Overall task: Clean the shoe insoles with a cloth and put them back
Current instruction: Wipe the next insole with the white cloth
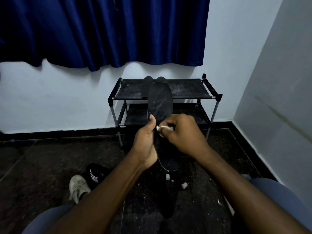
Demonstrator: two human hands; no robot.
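Note:
A long black insole (160,102) stands upright in front of me, toe end up, smeared with pale streaks. My left hand (146,142) grips its left edge, thumb laid on the face. Pressed against the middle of the insole is a small white cloth (162,128), pinched in my right hand (182,132). The heel end (169,163) of the insole shows below my hands. Two more dark insoles (146,86) lie on the top shelf of a black shoe rack (190,89), the right one mostly hidden behind the held insole.
A black shoe with white markings (97,173) and a pale grey sneaker (78,187) sit on the dark floor at lower left. Two small white objects (184,185) lie on the floor below the insole. My knees frame the bottom. A blue curtain hangs above; a wall closes the right.

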